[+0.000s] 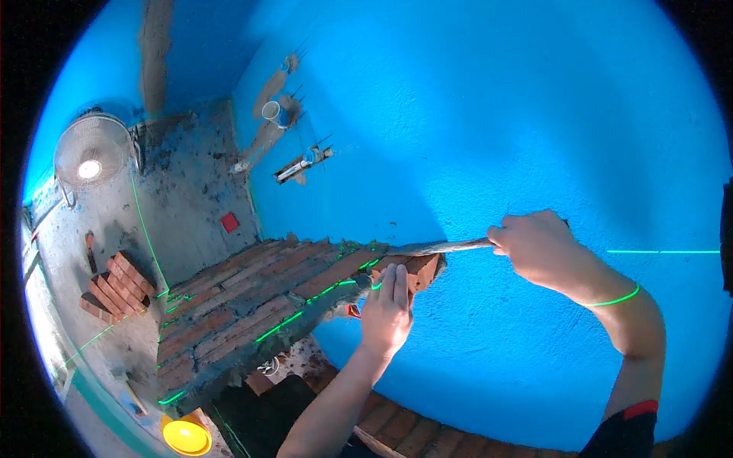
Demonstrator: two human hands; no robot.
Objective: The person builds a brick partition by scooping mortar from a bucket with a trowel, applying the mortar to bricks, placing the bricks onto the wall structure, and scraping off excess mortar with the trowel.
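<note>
My left hand (386,313) is on the reddish brick (424,269) at the top right end of a brick wall (252,298), fingers along its face and thumb at its side. In my right hand (538,248) is the handle of a trowel, held in a closed grip. The trowel's grey, mortar-smeared blade (439,248) reaches left along the brick's far edge, against the blue wall (534,320). Grey mortar fills the joints of the brickwork. Part of the trowel handle is hidden in my fist.
Green laser lines cross the brickwork, floor and blue wall. On the floor at left are stacked bricks (122,286) and a round fan (93,153). White pipes (272,111) stick out of the blue wall. A yellow hard hat or bowl (187,437) is at lower left.
</note>
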